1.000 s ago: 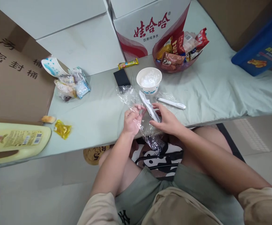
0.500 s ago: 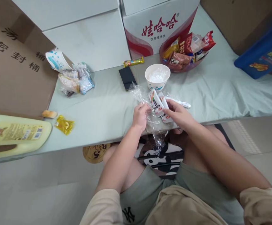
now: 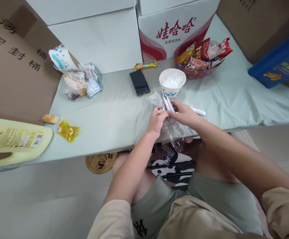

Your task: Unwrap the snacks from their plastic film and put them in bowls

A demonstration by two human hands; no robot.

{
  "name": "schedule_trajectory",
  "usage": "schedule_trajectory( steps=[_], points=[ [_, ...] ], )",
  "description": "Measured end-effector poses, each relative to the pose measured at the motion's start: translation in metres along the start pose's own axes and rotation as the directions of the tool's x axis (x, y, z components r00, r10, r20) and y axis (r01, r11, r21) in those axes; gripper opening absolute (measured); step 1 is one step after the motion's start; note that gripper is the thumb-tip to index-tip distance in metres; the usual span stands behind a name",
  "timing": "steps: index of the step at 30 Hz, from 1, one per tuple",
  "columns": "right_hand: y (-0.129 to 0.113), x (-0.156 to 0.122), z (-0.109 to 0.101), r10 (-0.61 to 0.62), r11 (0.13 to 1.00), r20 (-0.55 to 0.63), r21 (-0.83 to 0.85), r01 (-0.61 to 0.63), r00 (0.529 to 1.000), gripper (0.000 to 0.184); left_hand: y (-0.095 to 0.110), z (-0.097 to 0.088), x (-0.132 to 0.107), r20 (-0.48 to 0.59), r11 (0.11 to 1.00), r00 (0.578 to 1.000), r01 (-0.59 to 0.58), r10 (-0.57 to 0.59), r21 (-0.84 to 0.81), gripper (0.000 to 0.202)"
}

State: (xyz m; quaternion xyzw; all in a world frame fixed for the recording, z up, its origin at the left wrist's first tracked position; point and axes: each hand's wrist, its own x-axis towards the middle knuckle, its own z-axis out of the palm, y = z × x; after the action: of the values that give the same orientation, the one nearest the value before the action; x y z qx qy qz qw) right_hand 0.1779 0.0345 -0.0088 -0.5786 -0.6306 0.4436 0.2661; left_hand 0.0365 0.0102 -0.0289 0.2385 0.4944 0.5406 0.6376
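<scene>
My right hand is closed around white snack packets, now seen edge-on with their printed faces turned away. Close beside it, my left hand pinches a crumpled clear plastic wrapper, which spreads above the fingers and hangs over the table's front edge. The fingertips of both hands nearly meet at the packets' lower end. Just beyond them stands a white paper bowl with clear plastic inside. The white handle of a utensil sticks out past my right hand; its other end is hidden.
A phone and a yellow snack stick lie behind. At the back right is a basket of snacks. Leftward are a tipped paper bowl, wrapped packets, a bread piece, a yellow wrapper and a jug.
My right hand has turned the packets from face-up to edge-on. My left hand has come in against them with the wrapper. The view has shifted slightly.
</scene>
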Motion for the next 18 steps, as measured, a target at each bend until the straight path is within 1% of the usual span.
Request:
schedule_trajectory(
  steps=[2,3,4,5,6,8,9,10,11,12,14,16,18],
  points=[
    [-0.004,0.0,0.001,-0.01,0.991,-0.031,-0.136,0.006,0.999,0.051,0.001,0.001,-0.001,0.097,1.0,0.995,0.011,-0.009,-0.018,0.012],
    [-0.005,0.001,0.002,0.002,0.988,-0.052,-0.155,-0.01,0.999,0.05,0.002,0.002,-0.001,0.137,0.999,0.99,0.029,-0.024,-0.03,0.012],
    [-0.005,0.001,0.001,0.039,0.991,-0.068,-0.127,-0.047,0.997,0.047,0.003,0.002,-0.001,0.16,0.998,0.986,0.05,-0.043,-0.041,0.011],
    [-0.004,0.001,0.001,0.097,0.994,-0.07,-0.052,-0.101,0.993,0.044,0.004,0.003,-0.001,0.158,0.997,0.986,0.063,-0.054,-0.05,0.011],
    [-0.002,0.001,-0.001,0.163,0.986,-0.06,0.051,-0.16,0.985,0.042,0.006,0.003,-0.001,0.128,0.996,0.99,0.063,-0.055,-0.059,0.012],
    [0.004,-0.003,-0.007,0.26,0.936,-0.034,0.256,-0.243,0.965,0.039,0.01,0.003,-0.001,-0.002,0.995,0.999,0.043,-0.043,-0.084,0.013],
    [0.007,-0.006,-0.011,0.27,0.914,-0.036,0.324,-0.245,0.962,0.038,0.013,0.002,0.0,-0.079,0.994,0.996,0.032,-0.041,-0.104,0.014],
    [0.01,-0.009,-0.017,0.251,0.909,-0.052,0.355,-0.217,0.967,0.037,0.015,0.001,0.0,-0.144,0.992,0.989,0.024,-0.043,-0.126,0.016],
    [0.011,-0.013,-0.025,0.21,0.92,-0.078,0.352,-0.17,0.974,0.037,0.018,0.0,0.0,-0.187,0.989,0.981,0.019,-0.047,-0.148,0.017],
    [0.009,-0.017,-0.034,0.161,0.94,-0.117,0.319,-0.116,0.98,0.038,0.019,-0.002,0.0,-0.208,0.986,0.977,0.01,-0.045,-0.166,0.019],
    [-0.001,-0.02,-0.055,0.071,0.977,-0.198,0.209,-0.028,0.978,0.039,0.021,-0.005,0.001,-0.21,0.985,0.978,-0.028,-0.009,-0.171,0.022],
    [-0.024,-0.014,-0.076,0.026,0.996,-0.29,0.087,-0.001,0.957,0.038,0.02,-0.006,0.003,-0.193,0.986,0.98,-0.076,0.046,-0.147,0.025],
    [-0.054,0.001,-0.095,0.009,0.999,-0.403,-0.043,-0.029,0.915,0.035,0.018,-0.006,0.004,-0.184,0.989,0.98,-0.095,0.073,-0.114,0.025]
  ],
)
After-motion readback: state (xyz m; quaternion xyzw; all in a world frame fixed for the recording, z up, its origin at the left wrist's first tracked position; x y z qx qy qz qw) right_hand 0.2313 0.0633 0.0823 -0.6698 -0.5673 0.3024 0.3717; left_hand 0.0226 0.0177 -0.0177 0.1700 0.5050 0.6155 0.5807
